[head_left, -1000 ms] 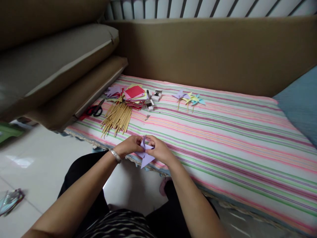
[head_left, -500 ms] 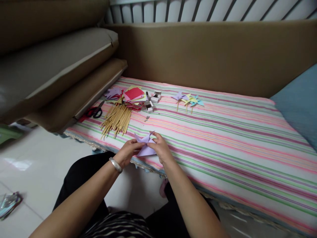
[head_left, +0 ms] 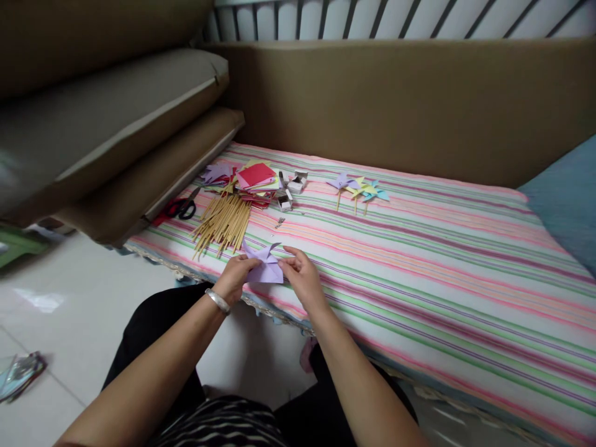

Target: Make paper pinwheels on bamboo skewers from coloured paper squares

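Head view: left hand (head_left: pixel 236 277) and right hand (head_left: pixel 302 277) closed on opposite sides of a lilac paper pinwheel head (head_left: pixel 265 264), fingertips pinching its folded points, the paper held low over the near edge of a striped mattress (head_left: pixel 419 248). Silver bangle (head_left: pixel 218 300) on the left wrist. Just beyond the hands, a fanned bundle of bamboo sticks (head_left: pixel 222 221) lying on the stripes. Behind the sticks, a stack of coloured paper squares (head_left: pixel 255 176), red on top, with small white boxes (head_left: pixel 291 189) beside it and black-handled scissors (head_left: pixel 180 207) at the mattress's left edge. Further right, three finished pinwheels (head_left: pixel 357 188) in lilac, yellow and blue, lying flat and well apart from the hands. Brown cushions (head_left: pixel 116 130) stacked at left; brown backrest (head_left: pixel 395 105) along the far side.
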`<state>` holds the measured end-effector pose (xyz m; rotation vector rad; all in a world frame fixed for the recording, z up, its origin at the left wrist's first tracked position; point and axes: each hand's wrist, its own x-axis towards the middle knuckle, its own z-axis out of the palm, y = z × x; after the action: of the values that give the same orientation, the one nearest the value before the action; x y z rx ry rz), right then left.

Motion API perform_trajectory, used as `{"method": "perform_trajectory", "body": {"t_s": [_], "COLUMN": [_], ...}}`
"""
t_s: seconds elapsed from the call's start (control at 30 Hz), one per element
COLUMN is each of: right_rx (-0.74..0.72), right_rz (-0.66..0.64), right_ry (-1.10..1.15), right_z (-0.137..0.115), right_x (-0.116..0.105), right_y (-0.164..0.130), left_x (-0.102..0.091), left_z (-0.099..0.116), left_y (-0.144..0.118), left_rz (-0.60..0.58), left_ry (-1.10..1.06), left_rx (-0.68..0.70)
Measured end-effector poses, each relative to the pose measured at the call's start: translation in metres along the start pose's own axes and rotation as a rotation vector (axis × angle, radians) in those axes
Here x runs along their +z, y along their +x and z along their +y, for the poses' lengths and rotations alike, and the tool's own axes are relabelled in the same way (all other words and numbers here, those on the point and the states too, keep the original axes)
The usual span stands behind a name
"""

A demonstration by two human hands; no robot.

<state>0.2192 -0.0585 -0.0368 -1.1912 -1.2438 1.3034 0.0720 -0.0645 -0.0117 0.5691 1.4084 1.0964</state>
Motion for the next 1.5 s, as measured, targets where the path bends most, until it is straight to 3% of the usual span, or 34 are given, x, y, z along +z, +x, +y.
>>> {"method": "perform_trajectory", "body": {"t_s": [0.2, 0.33, 0.5, 0.8, 1.13, 1.5], "right_rx": [-0.528, -0.648, -0.684, -0.632, -0.474, -0.421], "right_rz": [-0.085, -0.156, -0.122, -0.087, -0.092, -0.076], "right_ry": [-0.433, -0.591, -0.678, -0.583, -0.72, -0.714], "right_z": [-0.009, -0.009, -0.005, -0.007, -0.013, -0.013], "right_x": [-0.002, 0.005, 0.013, 0.008, 0.004, 0.003], "right_y": [-0.01, -0.014, -0.012, -0.008, -0.008, -0.01], "left_x": [-0.02, -0.024, -0.024, -0.021, -0.014, -0.01], "left_z": [0.021, 0.022, 0.017, 0.009, -0.003, 0.002], "left_y": [-0.001, 0.0, 0.006, 0.007, 0.006, 0.0], "left_rz": [0.033, 0.017, 0.001, -0.004, -0.241, -0.282], "left_ry": [0.017, 0.011, 0.005, 0.113, 0.237, 0.213], "left_rx": [-0.015, -0.003, 0.034, 0.069, 0.089, 0.061]}}
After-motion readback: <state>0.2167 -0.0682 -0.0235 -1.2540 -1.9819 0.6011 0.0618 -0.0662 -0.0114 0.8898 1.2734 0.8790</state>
